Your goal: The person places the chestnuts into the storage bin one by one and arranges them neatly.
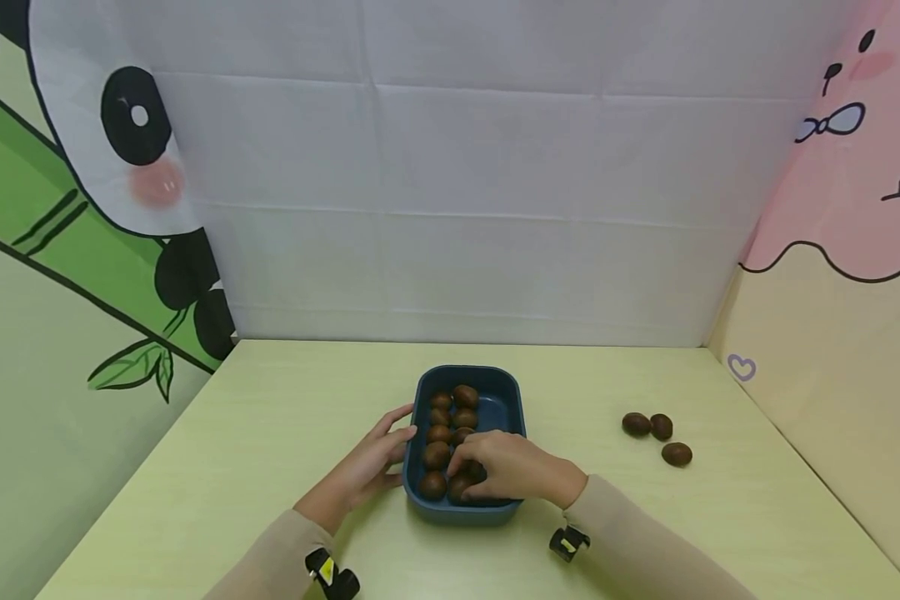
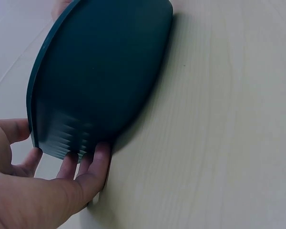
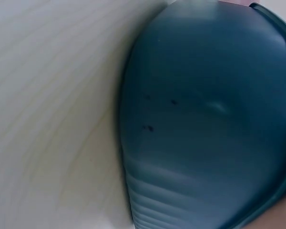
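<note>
A dark blue, deep rectangular box (image 1: 501, 407) stands on the table, with brown, glossy, chestnut-like nuts in two rows along its left and middle. My left hand (image 1: 375, 462) rests its spread, fairly straight fingers against the box's left side. In the left wrist view, the fingertips of this hand (image 2: 62, 191) touch the box's outer wall (image 2: 95, 71). My right hand (image 1: 510, 467) reaches over the right rim and pinches a nut (image 1: 459, 488) at the near end of the middle row. Its palm hides part of the box's inside. The right wrist view is mostly filled by the box's wall (image 3: 205, 95).
Three loose nuts lie on the table to the right of the box: one (image 1: 636, 424) beside another (image 1: 662, 427), and a third (image 1: 677, 454) nearer me. A white panel (image 1: 480, 250) rises at the table's back edge, with painted walls on both sides.
</note>
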`<state>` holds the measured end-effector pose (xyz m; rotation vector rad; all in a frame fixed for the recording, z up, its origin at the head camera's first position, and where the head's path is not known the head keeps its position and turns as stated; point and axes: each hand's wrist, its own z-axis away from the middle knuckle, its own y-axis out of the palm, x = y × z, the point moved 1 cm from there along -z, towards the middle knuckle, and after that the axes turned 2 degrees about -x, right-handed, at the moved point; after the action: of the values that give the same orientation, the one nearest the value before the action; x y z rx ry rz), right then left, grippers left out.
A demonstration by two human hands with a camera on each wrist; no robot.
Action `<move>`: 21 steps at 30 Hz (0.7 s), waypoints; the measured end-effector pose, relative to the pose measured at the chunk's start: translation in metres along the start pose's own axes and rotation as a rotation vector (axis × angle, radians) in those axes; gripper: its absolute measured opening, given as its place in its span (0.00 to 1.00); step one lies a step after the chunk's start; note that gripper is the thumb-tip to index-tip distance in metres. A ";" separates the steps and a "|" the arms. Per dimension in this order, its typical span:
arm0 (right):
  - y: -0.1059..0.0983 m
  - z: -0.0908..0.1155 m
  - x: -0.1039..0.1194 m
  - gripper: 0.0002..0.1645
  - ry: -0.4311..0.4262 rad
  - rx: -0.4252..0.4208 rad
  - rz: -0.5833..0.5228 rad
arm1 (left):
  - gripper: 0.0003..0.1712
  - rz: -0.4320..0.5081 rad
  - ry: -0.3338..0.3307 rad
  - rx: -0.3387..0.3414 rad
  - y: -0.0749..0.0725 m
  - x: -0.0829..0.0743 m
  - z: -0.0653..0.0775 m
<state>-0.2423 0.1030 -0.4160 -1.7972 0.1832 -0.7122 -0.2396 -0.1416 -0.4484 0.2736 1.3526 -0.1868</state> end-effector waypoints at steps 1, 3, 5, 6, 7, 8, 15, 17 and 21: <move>0.000 0.000 0.000 0.15 0.000 -0.002 -0.001 | 0.36 0.001 0.001 0.001 0.000 0.000 0.000; 0.000 0.000 0.001 0.15 0.002 0.000 -0.001 | 0.36 0.002 0.003 0.005 0.000 0.000 0.000; -0.001 0.000 0.001 0.15 0.004 0.003 -0.004 | 0.36 0.003 0.002 0.007 0.000 0.000 0.000; -0.002 0.000 0.001 0.15 0.005 0.004 -0.006 | 0.36 0.004 0.002 0.007 0.000 0.000 0.000; -0.003 0.000 0.001 0.15 0.006 0.006 -0.010 | 0.36 0.004 0.004 0.009 -0.001 0.000 0.000; -0.004 0.000 0.002 0.15 0.008 0.009 -0.011 | 0.36 0.004 0.004 0.009 0.000 0.000 0.000; -0.015 0.004 0.001 0.15 0.040 0.011 -0.025 | 0.34 0.006 0.003 0.003 0.001 0.000 0.000; -0.020 0.007 0.000 0.15 0.047 0.005 -0.028 | 0.34 0.011 0.004 -0.001 0.001 0.000 0.000; -0.032 0.013 -0.003 0.15 0.052 -0.011 -0.021 | 0.34 0.016 0.004 0.003 0.000 0.000 -0.001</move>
<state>-0.2450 0.1264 -0.3906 -1.7945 0.2034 -0.7742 -0.2402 -0.1414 -0.4486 0.2868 1.3542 -0.1750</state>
